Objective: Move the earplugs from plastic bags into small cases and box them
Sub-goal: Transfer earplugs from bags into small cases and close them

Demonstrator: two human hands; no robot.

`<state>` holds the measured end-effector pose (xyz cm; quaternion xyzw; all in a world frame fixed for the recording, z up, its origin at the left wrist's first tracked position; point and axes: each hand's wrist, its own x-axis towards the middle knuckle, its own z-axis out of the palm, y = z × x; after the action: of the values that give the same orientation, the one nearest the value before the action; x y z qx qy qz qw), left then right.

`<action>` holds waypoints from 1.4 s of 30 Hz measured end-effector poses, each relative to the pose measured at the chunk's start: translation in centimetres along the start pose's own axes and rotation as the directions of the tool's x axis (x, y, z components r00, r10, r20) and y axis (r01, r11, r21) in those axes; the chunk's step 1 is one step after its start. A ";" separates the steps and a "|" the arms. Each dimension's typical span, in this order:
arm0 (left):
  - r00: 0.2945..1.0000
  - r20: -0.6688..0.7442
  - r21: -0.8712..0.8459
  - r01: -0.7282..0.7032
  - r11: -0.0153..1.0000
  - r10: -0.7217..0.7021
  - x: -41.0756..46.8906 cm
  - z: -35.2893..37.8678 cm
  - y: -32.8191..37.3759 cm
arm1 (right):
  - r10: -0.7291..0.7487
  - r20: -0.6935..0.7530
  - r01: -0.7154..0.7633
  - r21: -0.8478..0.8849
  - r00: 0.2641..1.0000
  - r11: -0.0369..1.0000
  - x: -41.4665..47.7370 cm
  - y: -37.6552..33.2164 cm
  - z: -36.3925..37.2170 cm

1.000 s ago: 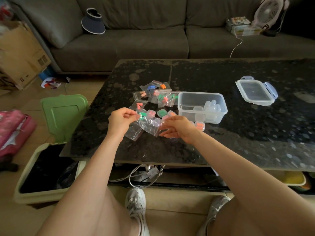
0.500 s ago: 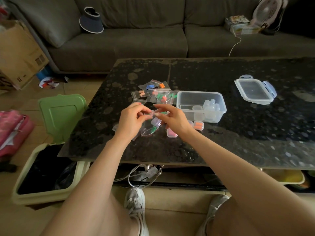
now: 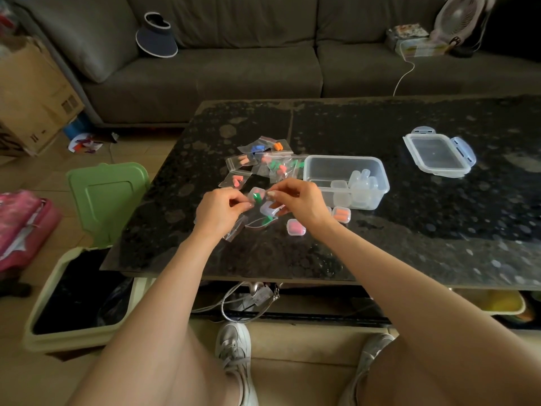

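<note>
- Left hand (image 3: 218,210) and right hand (image 3: 303,202) are meeting just above the tabletop (image 3: 380,244). Each is pinching one side of a small clear case (image 3: 253,191) between thumb and fingertips.
- A green earplug (image 3: 257,198) is showing inside that case. Holding it from both sides is probably steadying it for filling or snapping shut, though which one cannot be told.
- An opened plastic bag (image 3: 234,231) is lying slack under the left hand, with a second green earplug (image 3: 268,221) at its mouth, likely next to go in.
- A whitish case (image 3: 270,208) is sitting just below the right fingers and looks open.
- More earplug bags (image 3: 263,162) are lying heaped beyond the hands, within easy reach.
- Just beside that heap, a clear box (image 3: 345,168) is standing open, with empty cases at its right end.
- A pink case (image 3: 296,227) and an orange case (image 3: 341,214) are waiting near the box, not yet inside it.
- The box lid (image 3: 437,155) is lying well apart, keeping the box open.
</note>
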<state>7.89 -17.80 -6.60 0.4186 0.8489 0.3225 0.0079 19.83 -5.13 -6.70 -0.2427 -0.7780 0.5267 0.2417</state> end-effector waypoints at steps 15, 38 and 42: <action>0.997 0.052 -0.157 -0.054 0.986 0.063 -0.1 0.0 0.9 | -0.102 -0.055 0.091 -0.169 0.993 0.981 0.3 0.6 0.5; 0.950 -0.136 0.103 -0.267 0.958 0.279 0.7 2.4 0.1 | -0.006 -0.008 0.006 -0.013 1.000 1.000 0.1 0.2 0.1; 0.954 -0.122 0.043 -0.270 0.962 0.273 0.6 1.4 -0.6 | 0.025 -0.001 -0.025 -0.005 1.000 1.000 0.2 0.0 0.0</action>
<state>7.48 -16.85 -7.91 0.5099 0.7863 0.3355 -0.0958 19.72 -5.02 -6.63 -0.2531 -0.7762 0.5276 0.2348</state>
